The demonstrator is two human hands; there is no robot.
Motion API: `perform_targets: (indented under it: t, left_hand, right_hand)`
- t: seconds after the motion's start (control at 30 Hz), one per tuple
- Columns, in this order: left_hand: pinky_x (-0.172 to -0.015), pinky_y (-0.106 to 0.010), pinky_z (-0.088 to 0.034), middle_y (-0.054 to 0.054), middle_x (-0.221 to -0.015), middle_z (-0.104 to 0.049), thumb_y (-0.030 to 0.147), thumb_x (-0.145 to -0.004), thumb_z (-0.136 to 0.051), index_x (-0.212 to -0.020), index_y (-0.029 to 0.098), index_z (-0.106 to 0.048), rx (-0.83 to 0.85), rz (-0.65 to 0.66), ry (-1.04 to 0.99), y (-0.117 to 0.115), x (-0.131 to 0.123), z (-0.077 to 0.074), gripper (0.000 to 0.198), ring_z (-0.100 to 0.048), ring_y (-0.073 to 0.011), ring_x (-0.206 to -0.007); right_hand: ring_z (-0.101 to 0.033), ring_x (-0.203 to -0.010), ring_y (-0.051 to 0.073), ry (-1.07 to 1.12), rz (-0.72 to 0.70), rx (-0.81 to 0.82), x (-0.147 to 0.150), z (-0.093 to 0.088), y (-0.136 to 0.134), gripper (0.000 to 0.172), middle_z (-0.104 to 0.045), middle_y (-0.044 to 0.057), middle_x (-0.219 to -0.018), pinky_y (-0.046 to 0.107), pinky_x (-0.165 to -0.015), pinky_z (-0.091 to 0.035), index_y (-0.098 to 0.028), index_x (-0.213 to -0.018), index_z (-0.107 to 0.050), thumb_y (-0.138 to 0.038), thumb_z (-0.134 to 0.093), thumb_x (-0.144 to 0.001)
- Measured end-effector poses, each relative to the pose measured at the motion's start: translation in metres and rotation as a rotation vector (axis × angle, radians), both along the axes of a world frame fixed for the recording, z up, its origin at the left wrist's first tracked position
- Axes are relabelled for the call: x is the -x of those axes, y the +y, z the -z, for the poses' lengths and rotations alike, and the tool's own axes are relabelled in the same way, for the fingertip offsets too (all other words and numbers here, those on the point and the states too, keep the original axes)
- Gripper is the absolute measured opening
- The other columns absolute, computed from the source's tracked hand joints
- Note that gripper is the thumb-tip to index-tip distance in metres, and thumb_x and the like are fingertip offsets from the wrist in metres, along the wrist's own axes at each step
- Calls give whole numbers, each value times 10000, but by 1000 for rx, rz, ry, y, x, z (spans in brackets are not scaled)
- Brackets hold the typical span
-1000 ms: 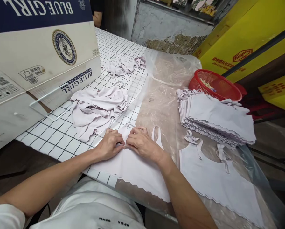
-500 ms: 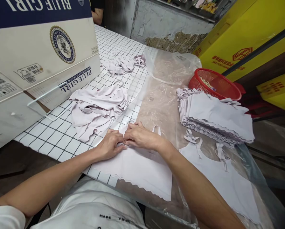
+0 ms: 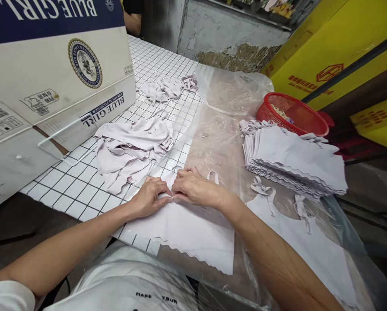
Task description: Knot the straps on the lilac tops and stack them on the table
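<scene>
A pale pink camisole top (image 3: 193, 233) with a scalloped hem lies flat before me at the table's front edge. My left hand (image 3: 152, 195) pinches its upper edge near the middle. Right beside it, my right hand (image 3: 193, 186) is closed on the same edge, the fingertips of both hands almost meeting. What lies between the fingertips is too small to make out. A thin strap loop (image 3: 213, 176) stands up behind my right hand. To the right, a second camisole (image 3: 300, 242) lies spread out with its straps upward.
A crumpled heap of camisoles (image 3: 133, 149) lies left of my hands, with more bunched fabric (image 3: 164, 88) farther back. A neat stack of camisoles (image 3: 293, 157) sits at right before a red basket (image 3: 293, 114). A large carton (image 3: 51, 86) blocks the left. Clear plastic sheeting (image 3: 219, 138) covers part of the gridded table.
My right hand has shifted slightly right, and its fingers have changed their pinch on the camisole's edge. My left hand stays almost in place. The other things have not moved.
</scene>
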State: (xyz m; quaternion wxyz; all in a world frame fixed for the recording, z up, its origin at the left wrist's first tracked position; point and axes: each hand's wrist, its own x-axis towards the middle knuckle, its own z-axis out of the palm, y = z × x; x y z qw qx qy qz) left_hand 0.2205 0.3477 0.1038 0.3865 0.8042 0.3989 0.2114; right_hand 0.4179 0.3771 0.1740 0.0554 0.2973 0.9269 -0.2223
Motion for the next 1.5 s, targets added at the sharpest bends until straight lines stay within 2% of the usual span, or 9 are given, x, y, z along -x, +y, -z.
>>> perform_targets:
  t: [0.2, 0.3, 0.43, 0.63, 0.8, 1.0, 1.17, 1.33, 1.5]
  left_hand:
    - [-865, -384, -330, 2, -815, -712, 308, -885, -625, -979, 263, -738, -15, 28, -21, -2, -1, -1, 154, -574, -192, -810]
    - [-863, -380, -329, 3, -773, -699, 366, -906, -612, -886, 248, -744, -8, 39, -33, -2, -1, -1, 179, -567, -187, -792]
    - [-864, -379, -340, -7, -730, -669, 412, -910, -594, -836, 219, -728, 16, 5, -42, -1, 0, -2, 246, -568, -190, -786]
    - [-866, -376, -331, -7, -739, -663, 445, -925, -551, -791, 199, -693, 61, -33, -94, -3, -2, -4, 314, -544, -180, -775]
    - [-861, -379, -343, -16, -732, -662, 432, -935, -530, -805, 200, -701, 4, -38, -91, -3, -4, -1, 316, -537, -181, -763]
    - [-815, -379, -382, -48, -811, -668, 366, -947, -500, -920, 192, -713, -201, -80, -13, -7, -2, 1, 276, -563, -206, -804]
    - [-773, -380, -418, -110, -1010, -650, 337, -961, -439, -1076, 164, -647, -483, -297, 134, -31, 36, -6, 294, -587, -266, -955]
    - [-654, -367, -429, -55, -788, -614, 561, -888, -481, -902, 191, -583, -294, -324, 315, -60, 79, 7, 383, -594, -251, -743]
    - [-654, -374, -441, -51, -756, -634, 597, -810, -496, -782, 246, -586, -120, -363, 398, -63, 80, 8, 364, -582, -280, -768]
  right_hand:
    - [-484, -841, 214, -110, -40, 33, -1, -12, 10, 239, -634, 32, -680, 362, -783, -268, -197, -720, -653, -357, -675, -896]
    - [-494, -878, 229, -197, -59, 22, 4, -18, 20, 194, -635, 38, -698, 368, -791, -273, -209, -754, -691, -374, -719, -852]
    - [-499, -977, 259, -148, 64, -137, -2, -24, 28, 204, -650, 66, -919, 392, -852, -297, -215, -919, -702, -304, -801, -764]
    - [-469, -1131, 287, 57, 400, -240, -31, 10, 9, 548, -557, 96, -1189, 434, -949, -352, -247, -1272, -556, -327, -781, -779]
    - [-476, -1146, 279, 188, 490, -255, -16, 46, -11, 587, -553, 104, -1219, 423, -968, -365, -236, -1362, -507, -368, -717, -830]
    - [-496, -1138, 314, 94, 728, -417, -5, 35, 0, 542, -584, 133, -1209, 441, -938, -386, -215, -1347, -535, -341, -705, -848]
    - [-604, -960, 255, 124, 1015, -446, -47, 27, -80, 211, -640, 112, -1039, 362, -802, -468, -192, -1107, -610, -296, -569, -928]
    - [-619, -715, 212, 92, 1448, -330, -66, 55, -196, 286, -631, 60, -824, 314, -625, -455, -199, -929, -576, -484, -545, -913]
    - [-608, -735, 221, 65, 1592, -287, -55, 70, -221, 252, -614, 32, -760, 307, -646, -422, -214, -918, -562, -462, -581, -876]
